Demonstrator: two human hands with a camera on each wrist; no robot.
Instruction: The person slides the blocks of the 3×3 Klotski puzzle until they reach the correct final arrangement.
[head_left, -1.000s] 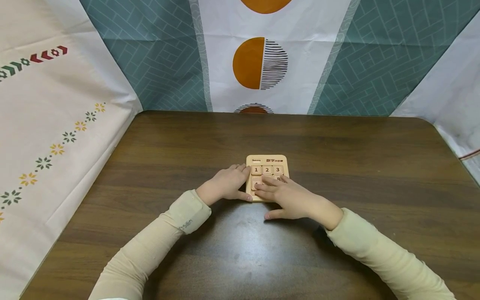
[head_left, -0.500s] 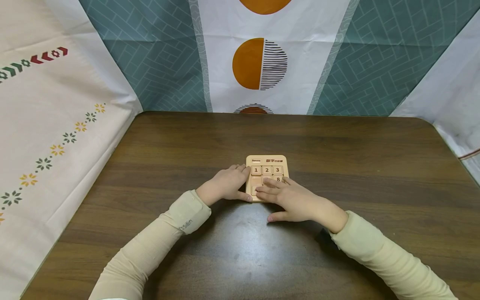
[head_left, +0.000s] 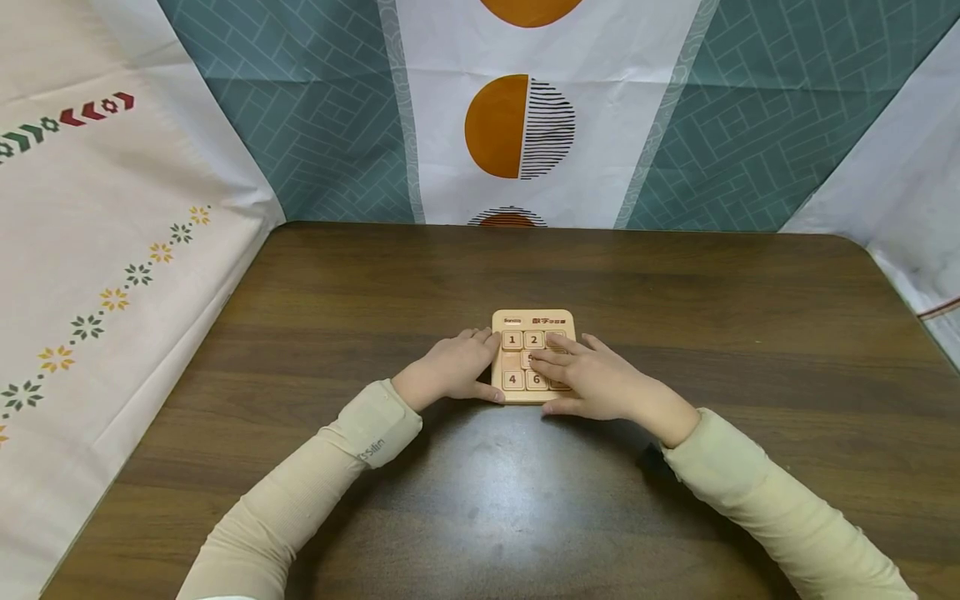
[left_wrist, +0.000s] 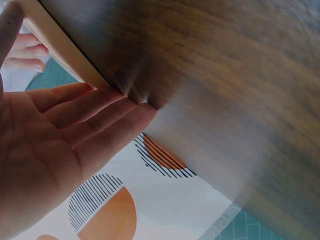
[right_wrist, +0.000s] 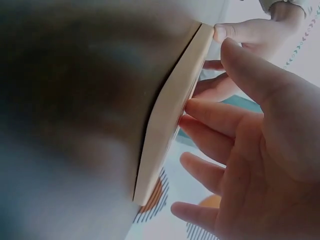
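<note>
A wooden sliding number puzzle [head_left: 525, 399] lies flat near the middle of the table. Tiles 1, 2, 4 and 6 are readable, and a bare slot [head_left: 511, 360] shows at the left of the middle row. My left hand [head_left: 459, 367] touches the puzzle's left edge with nearly straight fingers, its thumb at the near left corner. Over the right side spreads my right hand [head_left: 600, 383], covering several tiles. In the right wrist view, two fingertips [right_wrist: 190, 106] touch the tile face while the other fingers stay off it. The left wrist view shows the puzzle's side [left_wrist: 65, 45] against my left fingers.
The dark wood table [head_left: 375, 283] extends around the puzzle on every side. A patterned cloth [head_left: 337, 142] hangs behind the far edge, and a pale embroidered cloth [head_left: 135, 333] runs along the left.
Tile 4 has slid down to the bottom left corner, leaving the slot above it. My right hand has shifted right and away from me, uncovering 6. The left hand keeps its place.
</note>
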